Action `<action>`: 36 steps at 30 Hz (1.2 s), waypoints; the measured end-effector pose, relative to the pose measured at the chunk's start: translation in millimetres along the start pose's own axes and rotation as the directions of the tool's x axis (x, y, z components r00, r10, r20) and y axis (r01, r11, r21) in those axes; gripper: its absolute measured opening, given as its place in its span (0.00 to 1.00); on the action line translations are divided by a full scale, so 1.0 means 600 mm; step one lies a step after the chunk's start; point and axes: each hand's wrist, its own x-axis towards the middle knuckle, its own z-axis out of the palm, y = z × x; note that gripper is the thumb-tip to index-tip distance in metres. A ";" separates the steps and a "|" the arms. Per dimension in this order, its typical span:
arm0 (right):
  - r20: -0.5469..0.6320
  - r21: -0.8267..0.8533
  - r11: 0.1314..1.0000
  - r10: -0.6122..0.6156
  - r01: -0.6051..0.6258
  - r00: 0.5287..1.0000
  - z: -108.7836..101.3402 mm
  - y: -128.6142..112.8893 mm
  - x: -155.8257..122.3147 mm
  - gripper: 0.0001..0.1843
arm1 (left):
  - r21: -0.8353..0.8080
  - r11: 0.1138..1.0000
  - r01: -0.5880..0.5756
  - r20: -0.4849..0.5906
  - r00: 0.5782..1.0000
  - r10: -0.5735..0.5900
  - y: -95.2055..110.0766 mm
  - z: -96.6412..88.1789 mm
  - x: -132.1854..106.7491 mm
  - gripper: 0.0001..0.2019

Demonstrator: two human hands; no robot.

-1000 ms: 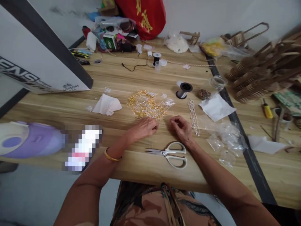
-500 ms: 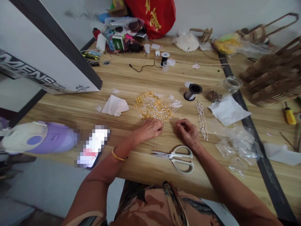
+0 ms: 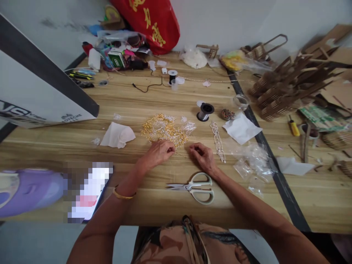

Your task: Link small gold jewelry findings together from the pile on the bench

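My left hand (image 3: 159, 152) is closed in a pinch at the near edge of a pile of gold and clear beads (image 3: 162, 128). A thin gold strand (image 3: 176, 151) shows at its fingertips. Just to the right, my right hand (image 3: 202, 157) has its thumb and fingers pressed together; what they hold, if anything, is too small to make out. A narrow gap separates the hands. Nearer my body lie scissors with pale handles (image 3: 192, 187), their blades pointing left. A pale beaded chain (image 3: 218, 141) lies right of my right hand, with a wire spool (image 3: 205, 112) beyond it.
Left of the beads are a crumpled white cloth (image 3: 117, 135), a phone (image 3: 92, 192) and a purple bottle (image 3: 35, 190). To the right are white paper (image 3: 242, 128), clear plastic bags (image 3: 255, 161) and a yellow-handled screwdriver (image 3: 294, 127). A large box (image 3: 55, 91) stands at left.
The view has turned to the right, so the table's things appear farther left. Both hands stay pinched close together. The gold strand shows less plainly between them and sits by my left fingertips.
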 end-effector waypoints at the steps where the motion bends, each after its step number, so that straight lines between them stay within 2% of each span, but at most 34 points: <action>1: 0.006 -0.005 1.000 -0.002 0.002 1.000 0.000 -0.001 0.001 0.10 | 0.009 1.000 -0.007 0.017 1.000 0.006 -0.001 0.001 -0.001 0.06; 5: 0.046 -0.020 1.000 -0.014 0.015 0.999 -0.001 -0.007 0.007 0.10 | 0.060 0.998 0.007 0.034 0.999 -0.009 -0.006 0.011 -0.006 0.05; 10: 0.080 -0.066 0.994 -0.087 0.093 0.993 -0.001 -0.019 0.016 0.10 | 0.125 0.992 0.003 0.031 0.999 -0.007 -0.009 0.023 -0.012 0.04; 17: 0.119 -0.068 0.979 -0.181 0.190 0.976 0.003 -0.013 0.019 0.08 | 0.172 0.985 0.014 0.084 0.996 -0.029 0.005 0.021 -0.017 0.06; 23: 0.137 -0.057 0.973 -0.214 0.224 0.967 -0.001 -0.009 0.019 0.09 | 0.181 0.983 0.010 0.100 0.995 -0.029 0.001 0.021 -0.034 0.07; 30: 0.257 -0.097 0.916 -0.354 0.389 0.899 0.000 -0.008 0.014 0.11 | 0.189 0.980 0.067 0.115 0.989 -0.090 0.003 0.012 -0.061 0.08; 36: 0.258 -0.106 0.913 -0.357 0.394 0.898 0.001 -0.006 0.011 0.11 | 0.195 0.978 0.076 0.101 0.990 -0.097 0.013 -0.008 -0.051 0.09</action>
